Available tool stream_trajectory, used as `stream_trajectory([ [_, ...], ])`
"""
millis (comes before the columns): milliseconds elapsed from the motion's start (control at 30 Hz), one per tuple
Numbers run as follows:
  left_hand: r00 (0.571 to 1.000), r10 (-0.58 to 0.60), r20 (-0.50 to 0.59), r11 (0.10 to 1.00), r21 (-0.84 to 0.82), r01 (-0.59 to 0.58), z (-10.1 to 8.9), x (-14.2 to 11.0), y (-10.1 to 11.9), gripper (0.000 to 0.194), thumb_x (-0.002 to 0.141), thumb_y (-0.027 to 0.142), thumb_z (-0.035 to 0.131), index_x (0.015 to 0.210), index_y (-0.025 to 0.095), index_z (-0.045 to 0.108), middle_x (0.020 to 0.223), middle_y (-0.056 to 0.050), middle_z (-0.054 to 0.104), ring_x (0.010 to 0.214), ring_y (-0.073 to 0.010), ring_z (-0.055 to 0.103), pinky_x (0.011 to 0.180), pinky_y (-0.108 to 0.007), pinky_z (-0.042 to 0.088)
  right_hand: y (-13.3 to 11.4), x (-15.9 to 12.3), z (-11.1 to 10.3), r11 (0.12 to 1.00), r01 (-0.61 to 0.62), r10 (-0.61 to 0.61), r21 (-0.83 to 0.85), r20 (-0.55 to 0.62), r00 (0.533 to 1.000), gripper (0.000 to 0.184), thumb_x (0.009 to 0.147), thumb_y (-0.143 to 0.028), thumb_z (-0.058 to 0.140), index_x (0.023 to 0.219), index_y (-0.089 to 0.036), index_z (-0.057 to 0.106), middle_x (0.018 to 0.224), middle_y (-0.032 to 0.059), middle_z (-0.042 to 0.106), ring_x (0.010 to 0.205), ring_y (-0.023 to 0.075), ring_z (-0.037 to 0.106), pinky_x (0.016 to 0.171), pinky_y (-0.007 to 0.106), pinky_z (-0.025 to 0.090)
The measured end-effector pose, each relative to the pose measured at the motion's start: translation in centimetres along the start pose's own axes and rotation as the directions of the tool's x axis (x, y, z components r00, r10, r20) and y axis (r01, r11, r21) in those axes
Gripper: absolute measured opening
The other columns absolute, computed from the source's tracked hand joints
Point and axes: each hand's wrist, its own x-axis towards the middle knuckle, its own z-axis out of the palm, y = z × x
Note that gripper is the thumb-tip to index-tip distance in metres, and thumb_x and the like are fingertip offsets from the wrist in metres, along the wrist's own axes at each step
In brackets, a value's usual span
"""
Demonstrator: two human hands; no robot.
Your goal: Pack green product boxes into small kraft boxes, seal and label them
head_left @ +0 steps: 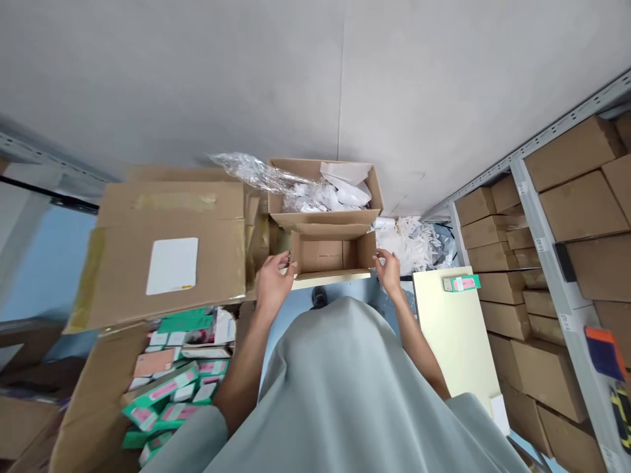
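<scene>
Your left hand (288,264) and right hand (380,258) each pinch one end of an open small box (323,255), centred before you, just in front of a wrapping-filled box (325,219). Grip both ends evenly so the walls don't bend.

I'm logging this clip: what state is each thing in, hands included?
Small box: open on top, between the hands
Left hand: holding the small box's left edge
Right hand: holding its right edge
Rear box: open, filled with clear film and white paper
Left carton: open, holding jumbled green-and-pink packs
Shelf boxes: stacked
</scene>
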Motion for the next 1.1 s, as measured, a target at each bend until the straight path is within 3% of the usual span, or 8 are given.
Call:
stream_trajectory([
  [233, 0.991, -0.012, 0.131, 0.999, 0.054, 0.005, -2.5, 3.5, -2.2, 0.052, 0.090, 0.032, 0.067, 0.139, 0.017, 0.072, 0.119, -0.013, 0.077, 0.106, -0.0317, 0.079, 0.105, -0.047, 0.063, -4.0, 2.3, 2.6, 0.998, -0.060, 0.060, -0.026, 0.002, 0.998, 0.021, 0.103, -0.023, 0.066, 0.120, -0.019, 0.079, 0.117, 0.0122, 0.087, 0.115, 0.0281, 0.081, 0.120, 0.047, 0.052],
  [400, 0.997, 0.003, 0.081, 0.999, 0.038, -0.006, -3.7, 4.0, -1.3, 0.065, 0.095, 0.039, 0.071, 0.155, 0.018, 0.062, 0.136, -0.018, 0.073, 0.130, -0.0378, 0.073, 0.117, -0.053, 0.058, -7.8, 4.7, 1.0, 0.983, 0.117, -0.130, -0.138, -0.090, 0.987, 0.026, 0.103, -0.032, 0.072, 0.125, -0.018, 0.078, 0.124, 0.0153, 0.084, 0.122, 0.0330, 0.077, 0.124, 0.053, 0.049],
  [533, 0.993, 0.113, -0.024, 0.993, -0.039, -0.114, -5.0, 5.6, 1.7, 0.062, 0.102, 0.044, 0.068, 0.160, 0.024, 0.058, 0.155, -0.018, 0.063, 0.144, -0.0369, 0.066, 0.125, -0.051, 0.054, -15.3, 9.8, 1.6, 0.921, 0.351, -0.355, -0.167, 0.007, 0.935, 0.037, 0.109, -0.038, 0.071, 0.139, -0.018, 0.074, 0.138, 0.0171, 0.079, 0.129, 0.0320, 0.074, 0.123, 0.049, 0.050],
  [633, 0.972, 0.217, -0.089, 0.971, -0.081, -0.224, -6.1, 7.4, 4.4, 0.058, 0.104, 0.040, 0.067, 0.160, 0.025, 0.059, 0.156, -0.016, 0.062, 0.148, -0.0346, 0.064, 0.129, -0.050, 0.052, -22.0, 14.3, 4.5, 0.856, 0.488, -0.458, -0.172, 0.186, 0.869, 0.067, 0.104, -0.040, 0.079, 0.162, -0.013, 0.058, 0.170, 0.0215, 0.058, 0.150, 0.0314, 0.063, 0.128, 0.046, 0.048],
  [700, 0.956, 0.266, -0.125, 0.956, -0.094, -0.279, -6.8, 8.3, 5.7, 0.058, 0.104, 0.036, 0.067, 0.160, 0.024, 0.059, 0.156, -0.017, 0.063, 0.150, -0.0342, 0.063, 0.130, -0.050, 0.051, -25.6, 16.9, 6.8, 0.831, 0.522, -0.454, -0.190, 0.310, 0.835, 0.090, 0.098, -0.039, 0.087, 0.170, -0.006, 0.046, 0.176, 0.0273, 0.048, 0.161, 0.0368, 0.052, 0.130, 0.050, 0.046],
  [767, 0.949, 0.283, -0.141, 0.949, -0.101, -0.298, -7.3, 8.7, 6.4, 0.056, 0.104, 0.035, 0.066, 0.159, 0.023, 0.060, 0.156, -0.017, 0.063, 0.150, -0.0336, 0.063, 0.130, -0.051, 0.051, -27.7, 18.6, 8.6, 0.845, 0.490, -0.395, -0.214, 0.368, 0.842, 0.089, 0.095, -0.032, 0.091, 0.169, -0.008, 0.048, 0.164, 0.0262, 0.063, 0.151, 0.0367, 0.063, 0.128, 0.051, 0.047],
  [967, 0.956, 0.260, -0.138, 0.943, -0.177, -0.282, -7.8, 7.2, 5.6, 0.054, 0.106, 0.040, 0.065, 0.157, 0.024, 0.061, 0.155, -0.016, 0.065, 0.139, -0.0319, 0.070, 0.122, -0.051, 0.058, -25.6, 19.4, 8.1, 0.917, 0.397, -0.381, -0.046, 0.202, 0.902, 0.034, 0.111, -0.031, 0.068, 0.138, -0.011, 0.074, 0.121, 0.0144, 0.085, 0.109, 0.0236, 0.078, 0.113, 0.040, 0.055],
  [1100, 0.959, 0.264, -0.106, 0.926, -0.251, -0.282, -6.9, 6.6, 5.7, 0.053, 0.108, 0.040, 0.063, 0.159, 0.025, 0.060, 0.156, -0.016, 0.065, 0.138, -0.0315, 0.071, 0.121, -0.052, 0.060, -22.5, 17.5, 4.8, 0.842, 0.298, -0.300, 0.450, -0.068, 0.951, 0.053, 0.105, -0.062, 0.067, 0.127, -0.014, 0.074, 0.115, 0.0109, 0.084, 0.090, 0.0196, 0.076, 0.092, 0.035, 0.063],
])
